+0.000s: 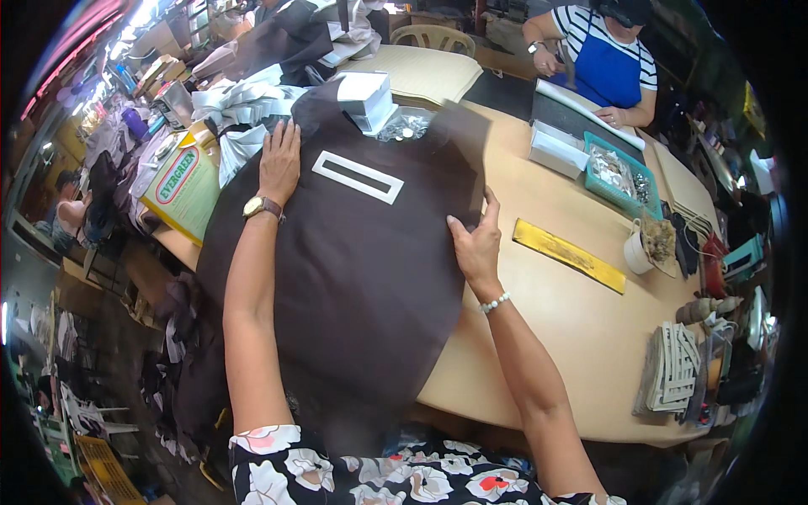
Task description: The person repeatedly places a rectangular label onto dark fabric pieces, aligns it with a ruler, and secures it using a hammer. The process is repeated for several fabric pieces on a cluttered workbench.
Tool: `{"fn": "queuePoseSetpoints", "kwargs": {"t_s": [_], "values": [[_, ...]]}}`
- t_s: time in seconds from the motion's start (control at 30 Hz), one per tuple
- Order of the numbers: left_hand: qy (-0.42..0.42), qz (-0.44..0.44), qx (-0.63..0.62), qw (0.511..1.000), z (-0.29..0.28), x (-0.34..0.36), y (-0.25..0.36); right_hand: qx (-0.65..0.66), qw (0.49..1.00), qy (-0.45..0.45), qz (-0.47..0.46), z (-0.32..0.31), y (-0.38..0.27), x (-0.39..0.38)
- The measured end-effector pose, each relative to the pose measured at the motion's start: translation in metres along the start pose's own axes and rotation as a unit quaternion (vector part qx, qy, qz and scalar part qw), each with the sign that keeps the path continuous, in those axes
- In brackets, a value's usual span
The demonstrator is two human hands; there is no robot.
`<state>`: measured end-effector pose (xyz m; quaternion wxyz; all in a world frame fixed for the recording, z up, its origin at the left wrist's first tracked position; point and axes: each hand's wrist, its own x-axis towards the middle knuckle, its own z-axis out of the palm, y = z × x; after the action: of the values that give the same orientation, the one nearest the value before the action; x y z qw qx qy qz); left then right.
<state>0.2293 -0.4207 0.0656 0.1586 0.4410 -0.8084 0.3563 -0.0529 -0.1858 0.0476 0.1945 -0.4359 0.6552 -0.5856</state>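
Note:
A dark brown fabric piece (353, 278), cut like a garment panel, lies spread over the table and hangs past its near edge. On its upper part rests a white rectangular frame (358, 176) with a long slot. My left hand (280, 160) lies flat on the cloth, left of the frame, fingers stretched forward. At the right edge of the cloth, my right hand (477, 244) has the fabric edge between thumb and fingers. A yellow worn strip (569, 255) lies on the table to the right of that hand.
Behind the cloth stand a white box (367, 97) and a bag of metal parts (404, 126). At right are a teal basket (619, 189), a white cup (641, 252) and stacked white templates (669, 370). A co-worker (602, 63) in a blue apron sits across the table.

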Motion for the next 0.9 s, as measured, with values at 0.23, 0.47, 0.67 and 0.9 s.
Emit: {"fn": "queuePoseSetpoints", "kwargs": {"t_s": [0.23, 0.47, 0.67, 0.9], "values": [[-0.114, -0.006, -0.026, 0.993, 0.054, -0.005, 0.011, 0.0, 0.999, 0.034, -0.007, 0.026, 0.046, 0.012], [-0.006, -0.111, -0.245, 0.963, 0.048, 0.005, 0.019, 0.074, 0.996, 0.032, 0.035, 0.024, 0.039, 0.008], [-0.24, -0.127, -0.343, 0.899, 0.02, -0.013, 0.047, 0.11, 0.991, -0.013, 0.073, 0.014, 0.035, 0.005], [-0.217, -0.113, -0.32, 0.915, 0.017, -0.028, 0.053, 0.098, 0.994, -0.007, 0.039, 0.012, 0.045, 0.0]]}}
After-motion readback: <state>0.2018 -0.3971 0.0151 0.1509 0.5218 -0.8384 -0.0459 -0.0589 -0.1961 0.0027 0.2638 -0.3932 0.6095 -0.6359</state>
